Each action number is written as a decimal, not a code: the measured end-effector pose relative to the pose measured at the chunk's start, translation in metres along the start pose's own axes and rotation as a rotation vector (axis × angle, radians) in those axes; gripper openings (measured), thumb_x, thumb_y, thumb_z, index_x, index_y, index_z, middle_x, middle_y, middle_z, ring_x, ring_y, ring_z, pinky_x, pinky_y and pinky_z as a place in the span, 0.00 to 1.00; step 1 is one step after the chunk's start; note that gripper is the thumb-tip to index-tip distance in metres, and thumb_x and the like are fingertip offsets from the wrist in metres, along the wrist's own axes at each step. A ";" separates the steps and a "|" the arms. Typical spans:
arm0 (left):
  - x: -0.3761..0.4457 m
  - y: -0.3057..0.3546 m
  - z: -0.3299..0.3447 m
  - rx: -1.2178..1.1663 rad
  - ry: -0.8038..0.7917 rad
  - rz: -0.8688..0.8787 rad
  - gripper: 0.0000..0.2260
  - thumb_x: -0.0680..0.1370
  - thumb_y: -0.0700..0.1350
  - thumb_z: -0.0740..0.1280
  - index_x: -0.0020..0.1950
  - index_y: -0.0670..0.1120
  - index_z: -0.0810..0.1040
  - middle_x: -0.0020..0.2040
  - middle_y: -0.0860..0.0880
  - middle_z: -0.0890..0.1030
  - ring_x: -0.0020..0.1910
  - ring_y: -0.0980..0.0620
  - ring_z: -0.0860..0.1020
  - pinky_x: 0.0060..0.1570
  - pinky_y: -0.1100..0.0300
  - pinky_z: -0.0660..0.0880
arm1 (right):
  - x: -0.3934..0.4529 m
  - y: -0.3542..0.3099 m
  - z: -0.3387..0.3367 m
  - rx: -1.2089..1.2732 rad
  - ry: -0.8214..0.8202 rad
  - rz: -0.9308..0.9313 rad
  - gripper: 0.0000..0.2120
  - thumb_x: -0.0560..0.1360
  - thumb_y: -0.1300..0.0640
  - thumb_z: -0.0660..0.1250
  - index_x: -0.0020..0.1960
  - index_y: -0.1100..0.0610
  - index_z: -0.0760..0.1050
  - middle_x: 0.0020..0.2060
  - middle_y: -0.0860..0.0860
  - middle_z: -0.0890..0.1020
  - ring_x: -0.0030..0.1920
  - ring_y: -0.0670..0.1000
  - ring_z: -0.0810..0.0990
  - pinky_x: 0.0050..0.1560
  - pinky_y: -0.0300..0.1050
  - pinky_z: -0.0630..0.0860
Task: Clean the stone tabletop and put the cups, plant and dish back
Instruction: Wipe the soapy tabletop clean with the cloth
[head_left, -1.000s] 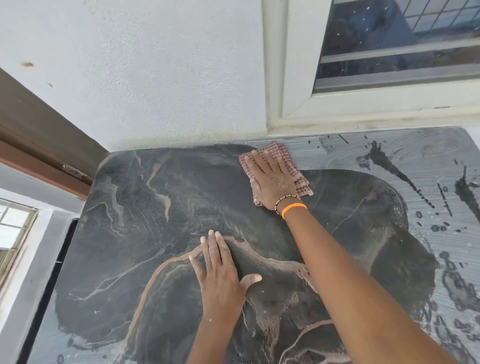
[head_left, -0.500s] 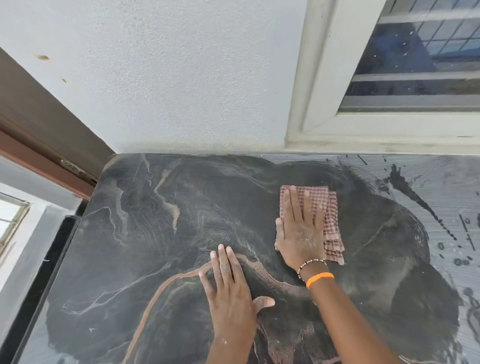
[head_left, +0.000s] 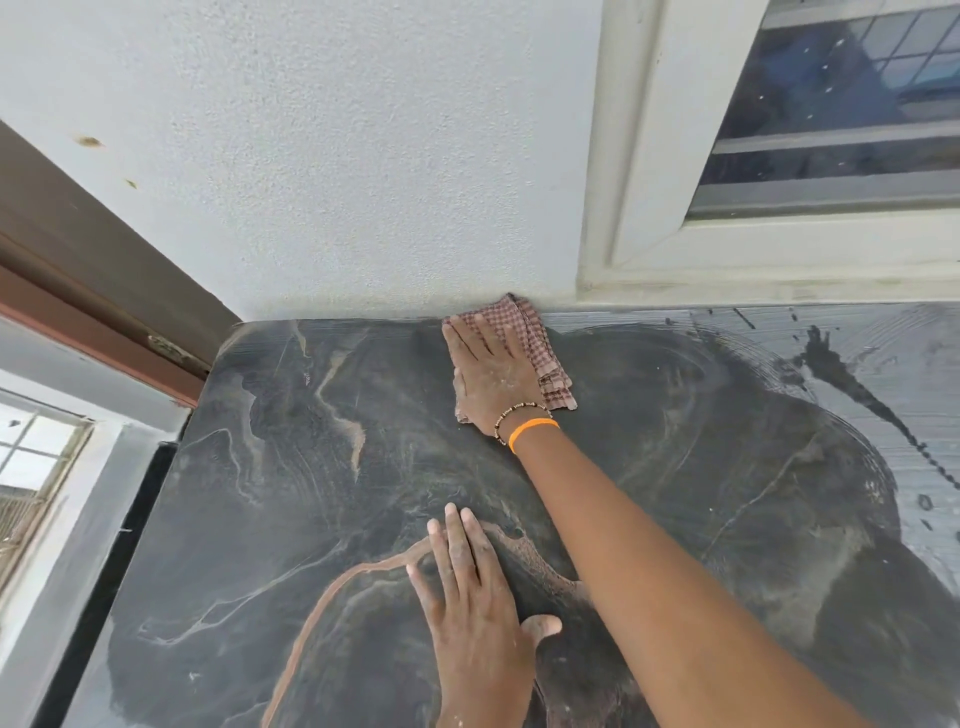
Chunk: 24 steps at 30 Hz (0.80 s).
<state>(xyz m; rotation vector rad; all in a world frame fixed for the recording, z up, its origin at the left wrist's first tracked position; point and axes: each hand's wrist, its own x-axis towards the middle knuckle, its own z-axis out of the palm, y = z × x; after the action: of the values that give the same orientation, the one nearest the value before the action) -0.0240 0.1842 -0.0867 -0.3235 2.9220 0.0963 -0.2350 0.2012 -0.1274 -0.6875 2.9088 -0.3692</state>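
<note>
Stone surface (head_left: 291, 519) fills the lower view below the white wall (head_left: 337, 156); its right part is streaked grey. Right hand (head_left: 491, 379) presses a checked cloth (head_left: 540, 348) flat at the surface's far edge against the wall, fingers straight. Left hand (head_left: 478, 618) rests flat nearer the camera, fingers extended, holding nothing.

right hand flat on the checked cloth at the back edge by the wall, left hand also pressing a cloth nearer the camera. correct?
Not quite. The head view shows the left hand flat on the bare stone tabletop, no cloth under it. The right hand is flat on the checked cloth at the back edge by the wall.
</note>
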 end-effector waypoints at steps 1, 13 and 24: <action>0.000 0.004 -0.001 -0.020 -0.009 0.000 0.49 0.53 0.68 0.70 0.62 0.34 0.74 0.63 0.39 0.74 0.73 0.44 0.59 0.57 0.35 0.70 | -0.007 0.013 -0.002 0.010 0.015 0.042 0.27 0.80 0.54 0.50 0.77 0.53 0.45 0.78 0.47 0.50 0.77 0.52 0.47 0.75 0.55 0.44; -0.017 0.041 0.011 -0.121 -0.052 0.164 0.57 0.52 0.75 0.43 0.66 0.45 0.20 0.73 0.47 0.31 0.65 0.56 0.19 0.66 0.50 0.25 | -0.129 0.220 -0.045 0.014 0.173 0.622 0.26 0.80 0.55 0.48 0.77 0.51 0.48 0.77 0.46 0.51 0.77 0.53 0.50 0.75 0.56 0.48; -0.017 0.044 0.003 -0.116 -0.035 0.148 0.53 0.53 0.69 0.63 0.68 0.35 0.65 0.68 0.36 0.68 0.70 0.54 0.26 0.57 0.33 0.68 | -0.183 0.162 -0.018 -0.015 0.153 0.714 0.29 0.79 0.51 0.53 0.77 0.50 0.47 0.78 0.52 0.49 0.76 0.61 0.48 0.73 0.64 0.44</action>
<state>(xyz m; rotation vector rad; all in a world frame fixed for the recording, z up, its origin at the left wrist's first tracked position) -0.0166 0.2311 -0.0846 -0.1211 2.9077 0.2910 -0.1447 0.4284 -0.1404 0.4089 3.0387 -0.3136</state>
